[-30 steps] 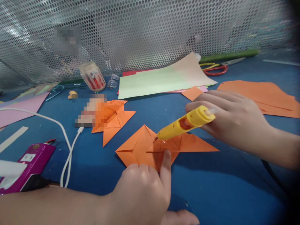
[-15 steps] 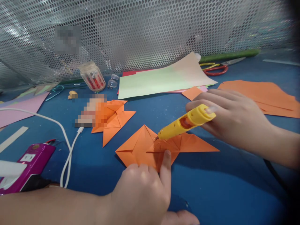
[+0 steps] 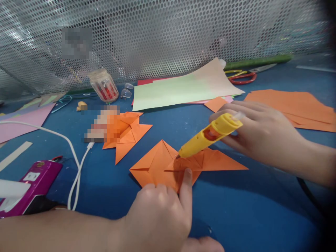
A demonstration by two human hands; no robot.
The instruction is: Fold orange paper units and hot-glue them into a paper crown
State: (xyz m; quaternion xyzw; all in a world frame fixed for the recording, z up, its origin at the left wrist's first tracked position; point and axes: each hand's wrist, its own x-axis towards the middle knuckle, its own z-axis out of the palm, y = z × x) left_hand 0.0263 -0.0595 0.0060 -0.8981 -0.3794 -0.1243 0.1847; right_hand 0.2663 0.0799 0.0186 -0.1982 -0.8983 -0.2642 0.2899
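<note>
My right hand (image 3: pixel 258 127) is wrapped round a yellow hot glue gun (image 3: pixel 207 134). The gun slants down to the left, its nozzle at the surface of a folded orange paper piece (image 3: pixel 157 161). With its index finger stretched out, my left hand (image 3: pixel 162 213) presses on the front of that piece; its thumb points right and the other fingers are curled under, partly hidden. The folded piece lies flat with a long point to the right. Behind it to the left rests a second folded orange paper shape (image 3: pixel 128 131), partly covered by a pixelated patch.
A purple power strip (image 3: pixel 42 175) and a white cable (image 3: pixel 69 143) lie at left. At the back are a glass jar (image 3: pixel 104 85), pale green paper (image 3: pixel 181 91), scissors (image 3: pixel 245 77) and a metal mesh panel (image 3: pixel 162 35). Orange sheets (image 3: pixel 291 105) lie at right.
The glue gun's nozzle has shifted slightly to the right along the folded paper, with my right hand. My left hand stays pressed in nearly the same place.
</note>
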